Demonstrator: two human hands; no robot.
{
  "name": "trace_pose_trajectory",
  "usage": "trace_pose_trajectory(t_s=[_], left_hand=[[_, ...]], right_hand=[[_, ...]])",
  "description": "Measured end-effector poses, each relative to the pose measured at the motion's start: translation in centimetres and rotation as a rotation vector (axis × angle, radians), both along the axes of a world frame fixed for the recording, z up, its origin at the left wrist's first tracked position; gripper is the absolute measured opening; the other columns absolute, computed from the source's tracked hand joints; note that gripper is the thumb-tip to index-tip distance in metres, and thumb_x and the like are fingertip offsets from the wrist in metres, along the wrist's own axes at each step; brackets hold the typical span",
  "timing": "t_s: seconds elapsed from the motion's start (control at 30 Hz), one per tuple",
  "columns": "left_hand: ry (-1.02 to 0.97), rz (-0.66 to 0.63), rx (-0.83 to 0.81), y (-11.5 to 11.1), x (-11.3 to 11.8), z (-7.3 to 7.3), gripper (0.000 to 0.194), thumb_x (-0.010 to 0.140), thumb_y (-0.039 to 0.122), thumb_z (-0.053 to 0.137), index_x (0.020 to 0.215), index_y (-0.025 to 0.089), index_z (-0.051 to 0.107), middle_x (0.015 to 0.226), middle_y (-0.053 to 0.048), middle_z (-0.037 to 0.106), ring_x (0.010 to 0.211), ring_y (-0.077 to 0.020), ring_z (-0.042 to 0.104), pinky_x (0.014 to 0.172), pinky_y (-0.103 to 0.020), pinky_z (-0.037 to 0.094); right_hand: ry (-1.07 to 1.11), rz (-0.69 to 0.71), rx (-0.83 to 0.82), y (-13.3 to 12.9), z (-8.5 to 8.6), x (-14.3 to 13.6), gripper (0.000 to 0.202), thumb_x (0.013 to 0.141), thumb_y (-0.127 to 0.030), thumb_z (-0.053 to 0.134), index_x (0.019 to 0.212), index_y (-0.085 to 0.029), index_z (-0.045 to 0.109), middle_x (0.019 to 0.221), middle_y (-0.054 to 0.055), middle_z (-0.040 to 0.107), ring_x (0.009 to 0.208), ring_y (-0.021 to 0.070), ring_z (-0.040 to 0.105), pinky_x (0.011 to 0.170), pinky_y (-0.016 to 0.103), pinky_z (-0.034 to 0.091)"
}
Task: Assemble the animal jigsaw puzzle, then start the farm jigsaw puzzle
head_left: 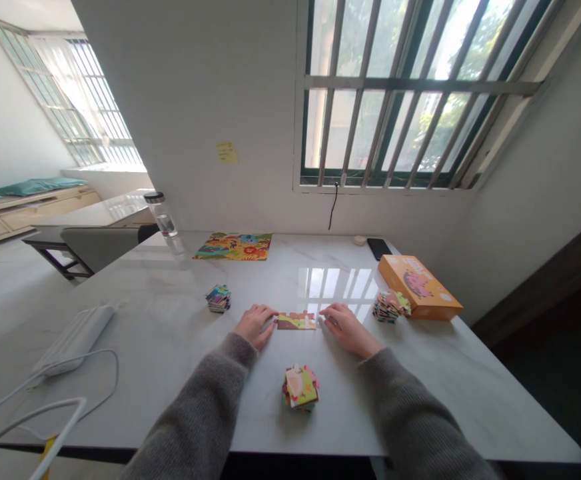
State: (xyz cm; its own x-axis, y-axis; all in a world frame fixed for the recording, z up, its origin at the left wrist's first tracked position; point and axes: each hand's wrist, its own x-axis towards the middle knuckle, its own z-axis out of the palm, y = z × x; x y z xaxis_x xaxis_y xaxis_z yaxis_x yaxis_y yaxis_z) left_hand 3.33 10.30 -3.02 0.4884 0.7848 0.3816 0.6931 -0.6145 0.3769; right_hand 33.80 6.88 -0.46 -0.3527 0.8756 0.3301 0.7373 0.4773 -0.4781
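A short strip of joined jigsaw pieces (296,321) lies flat on the white table in front of me. My left hand (256,326) rests at the strip's left end, its fingertips at the edge and its fingers loosely stretched. On the other side my right hand (349,329) lies with fingers apart, a small gap from the strip's right end. Nothing shows in either hand. Nearer to me, between my forearms, stands a stack of jigsaw pieces (301,388). Another stack (218,299) is at the left, and a third stack (389,307) at the right.
An orange box (423,288) sits behind the right stack, with a black phone (379,249) beyond it. A colourful picture sheet (234,246) lies at the back, near a clear bottle (162,217). At the left are a white power strip (78,339) and cables.
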Motion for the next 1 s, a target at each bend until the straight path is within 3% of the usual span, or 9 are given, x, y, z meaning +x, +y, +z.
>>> trace_pose_trajectory(t_s=[0.2, 0.33, 0.4, 0.57, 0.73, 1.0], left_hand=[[-0.054, -0.03, -0.028, -1.6, 1.0, 1.3, 0.02, 0.087, 0.018, 0.053, 0.102, 0.02, 0.066, 0.102, -0.008, 0.067, 0.099, -0.0261, 0.058, 0.09, -0.042, 0.045], [-0.219, -0.143, -0.039, -5.3, 2.2, 3.2, 0.011, 0.087, 0.023, 0.056, 0.095, 0.02, 0.063, 0.096, -0.006, 0.066, 0.095, -0.0227, 0.058, 0.091, -0.04, 0.043], [-0.206, -0.195, -0.065, -7.6, 2.6, 4.2, 0.01, 0.085, 0.024, 0.06, 0.094, 0.022, 0.063, 0.095, -0.005, 0.064, 0.094, -0.0225, 0.057, 0.089, -0.039, 0.042], [-0.073, -0.276, -0.143, -11.5, 2.3, 6.0, 0.034, 0.073, 0.029, 0.075, 0.104, 0.023, 0.062, 0.102, -0.005, 0.059, 0.094, -0.0233, 0.053, 0.088, -0.038, 0.043], [0.099, -0.271, -0.158, -12.0, 2.1, 6.0, 0.047, 0.065, 0.03, 0.083, 0.106, 0.023, 0.06, 0.106, -0.005, 0.058, 0.095, -0.0245, 0.051, 0.087, -0.039, 0.044], [-0.015, -0.296, -0.155, -12.4, 2.0, 5.9, 0.026, 0.076, 0.019, 0.066, 0.099, 0.023, 0.056, 0.107, -0.007, 0.057, 0.097, -0.0242, 0.052, 0.09, -0.039, 0.047]], right_hand=[[-0.062, -0.03, 0.039, -0.3, -0.2, -0.6, 0.027, 0.092, -0.015, 0.055, 0.115, -0.021, 0.067, 0.106, 0.009, 0.065, 0.102, 0.0249, 0.057, 0.092, 0.04, 0.047], [-0.079, -0.033, 0.026, -0.4, -0.2, -0.7, 0.028, 0.093, -0.016, 0.053, 0.117, -0.021, 0.066, 0.108, 0.01, 0.065, 0.103, 0.0254, 0.055, 0.093, 0.04, 0.046], [-0.084, -0.032, 0.02, -0.4, -0.2, -0.7, 0.028, 0.093, -0.016, 0.052, 0.118, -0.021, 0.065, 0.108, 0.009, 0.064, 0.103, 0.0257, 0.055, 0.093, 0.041, 0.046], [-0.087, -0.034, 0.024, -0.2, -0.4, -0.8, 0.029, 0.093, -0.016, 0.052, 0.119, -0.021, 0.065, 0.108, 0.009, 0.064, 0.104, 0.0256, 0.054, 0.094, 0.041, 0.044], [-0.084, -0.038, 0.03, -0.2, -0.4, -0.8, 0.029, 0.093, -0.016, 0.052, 0.119, -0.02, 0.065, 0.106, 0.009, 0.064, 0.104, 0.0246, 0.054, 0.095, 0.04, 0.044], [-0.065, -0.035, 0.024, -0.4, -0.2, -0.9, 0.029, 0.093, -0.016, 0.052, 0.118, -0.02, 0.065, 0.106, 0.01, 0.064, 0.103, 0.0248, 0.054, 0.094, 0.04, 0.044]])
